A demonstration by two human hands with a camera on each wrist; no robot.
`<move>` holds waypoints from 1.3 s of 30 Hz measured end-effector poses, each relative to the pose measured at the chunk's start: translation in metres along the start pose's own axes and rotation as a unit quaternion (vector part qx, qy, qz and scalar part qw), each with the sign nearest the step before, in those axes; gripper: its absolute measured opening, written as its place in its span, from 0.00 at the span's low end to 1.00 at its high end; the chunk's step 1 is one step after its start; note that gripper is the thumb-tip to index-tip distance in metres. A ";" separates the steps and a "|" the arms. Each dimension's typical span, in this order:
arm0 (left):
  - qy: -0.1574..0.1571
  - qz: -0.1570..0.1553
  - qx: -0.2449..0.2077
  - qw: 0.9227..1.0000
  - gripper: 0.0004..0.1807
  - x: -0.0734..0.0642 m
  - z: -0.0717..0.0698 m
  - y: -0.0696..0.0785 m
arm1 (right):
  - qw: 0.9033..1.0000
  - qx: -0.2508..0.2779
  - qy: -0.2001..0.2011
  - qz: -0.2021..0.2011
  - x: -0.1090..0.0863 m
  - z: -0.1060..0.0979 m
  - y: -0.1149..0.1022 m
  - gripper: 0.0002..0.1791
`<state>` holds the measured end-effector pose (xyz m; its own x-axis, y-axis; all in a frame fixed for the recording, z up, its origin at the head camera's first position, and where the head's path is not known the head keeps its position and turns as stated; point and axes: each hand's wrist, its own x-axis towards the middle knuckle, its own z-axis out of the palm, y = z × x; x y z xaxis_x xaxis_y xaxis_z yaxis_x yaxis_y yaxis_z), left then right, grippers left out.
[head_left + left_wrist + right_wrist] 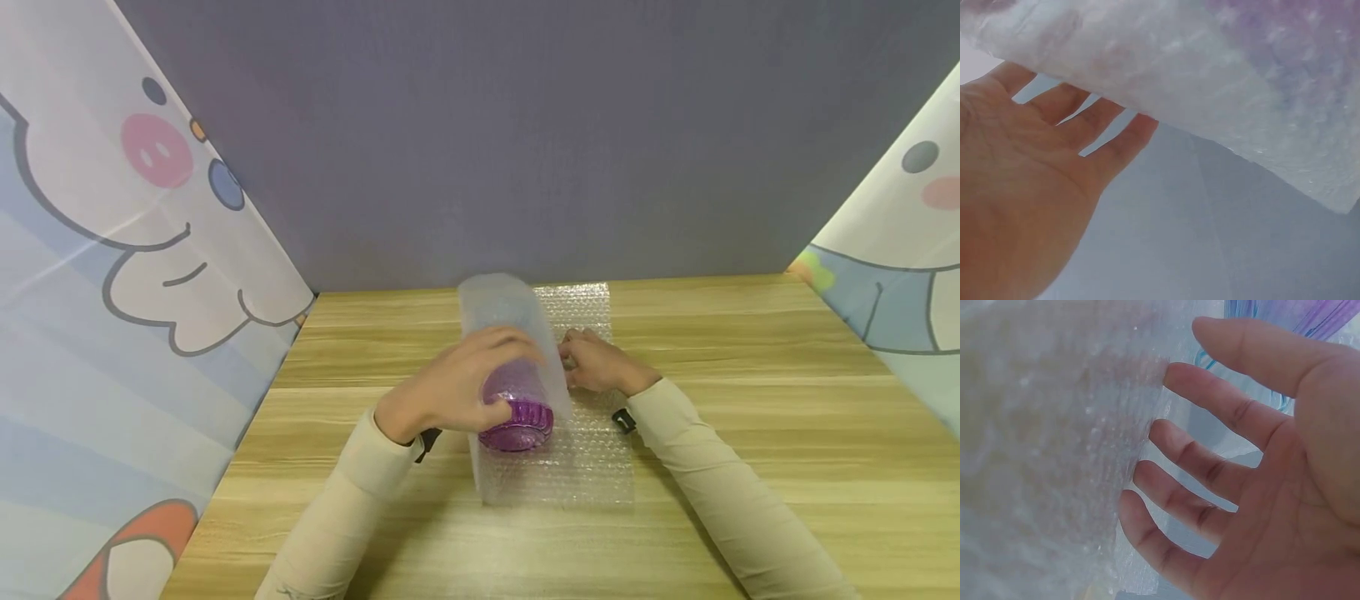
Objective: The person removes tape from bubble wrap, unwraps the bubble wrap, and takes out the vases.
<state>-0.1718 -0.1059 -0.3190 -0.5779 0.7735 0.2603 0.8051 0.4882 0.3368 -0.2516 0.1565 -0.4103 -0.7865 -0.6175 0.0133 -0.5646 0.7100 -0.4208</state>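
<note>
A purple ribbed vessel (517, 427), glassy in look, lies on a sheet of bubble wrap (585, 467) with its round end towards me. A raised flap of the wrap covers its upper part, so its full shape is hidden. My left hand (468, 379) reaches over the vessel and flap; in the left wrist view its fingers (1119, 147) are straight and spread, tips behind the wrap's edge. On the vessel's other side is my right hand (596, 362). The right wrist view shows its fingers (1210, 469) slightly bent and apart, tips touching the wrap.
The wood-grain table (750, 417) lies under the wrap. A grey panel (555, 142) stands along its back edge. Cartoon-printed sheets hang on the left (75, 275) and right (915, 275) sides.
</note>
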 end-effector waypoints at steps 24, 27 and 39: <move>0.118 -0.020 0.012 0.993 0.30 -0.015 -0.030 -0.003 | 1.000 0.010 0.001 0.021 -0.001 0.002 0.000 0.05; 0.131 -0.024 0.009 0.991 0.32 -0.017 -0.033 -0.005 | 1.000 0.008 0.001 0.020 -0.001 0.002 0.001 0.05; 0.161 -0.034 0.006 0.986 0.36 -0.025 -0.045 -0.011 | 1.000 0.010 -0.001 0.021 -0.003 0.001 -0.001 0.06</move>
<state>-0.1722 -0.1485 -0.2887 -0.6417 0.5711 0.5119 0.7633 0.5409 0.3534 -0.2488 0.1573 -0.4107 -0.8091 -0.5877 -0.0061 -0.5257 0.7282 -0.4397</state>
